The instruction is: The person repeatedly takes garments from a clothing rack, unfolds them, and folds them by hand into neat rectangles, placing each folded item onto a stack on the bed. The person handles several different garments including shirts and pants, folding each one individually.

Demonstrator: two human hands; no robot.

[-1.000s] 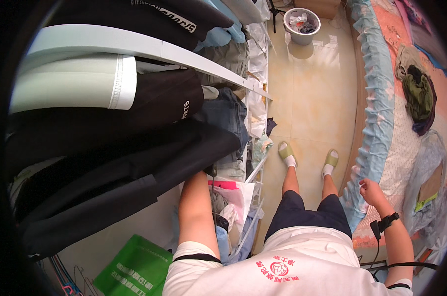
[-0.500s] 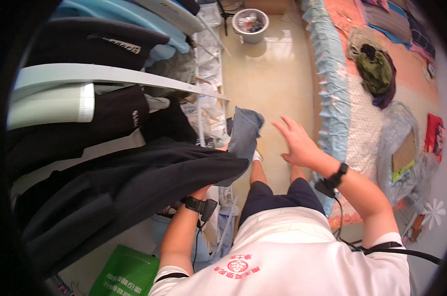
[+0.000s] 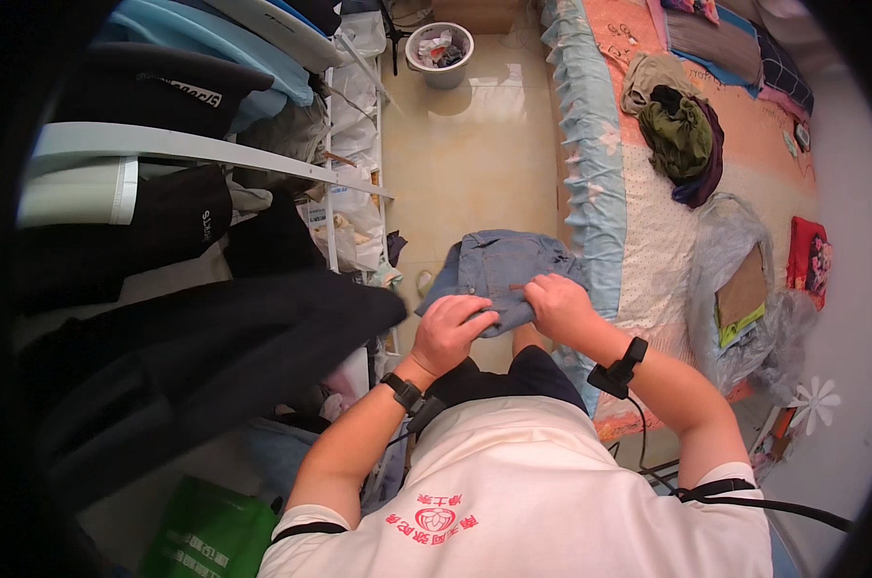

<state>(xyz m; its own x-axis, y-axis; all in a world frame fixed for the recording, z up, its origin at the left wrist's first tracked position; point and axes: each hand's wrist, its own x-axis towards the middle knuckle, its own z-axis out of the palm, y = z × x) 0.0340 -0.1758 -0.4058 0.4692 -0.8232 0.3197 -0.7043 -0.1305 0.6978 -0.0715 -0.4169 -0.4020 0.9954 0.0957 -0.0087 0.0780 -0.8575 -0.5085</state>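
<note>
I hold a blue denim garment (image 3: 501, 268) in front of my body with both hands. My left hand (image 3: 450, 332) grips its near edge on the left, fingers curled over the cloth. My right hand (image 3: 558, 305) grips the same edge on the right, close beside the left one. The denim hangs spread out above the tiled floor (image 3: 465, 154), between the clothes rack and the bed. Each wrist wears a black band with a cable.
Dark jackets (image 3: 195, 356) and pale garments hang on a rack at my left. A bed with a pale blue frill (image 3: 590, 173) runs along the right, with a heap of clothes (image 3: 681, 135) on it. A bin (image 3: 440, 44) stands at the far end. A green bag (image 3: 209, 530) sits bottom left.
My left hand came out from among the hanging clothes with the denim garment. My right hand swung in from the bed side and took hold of it too.
</note>
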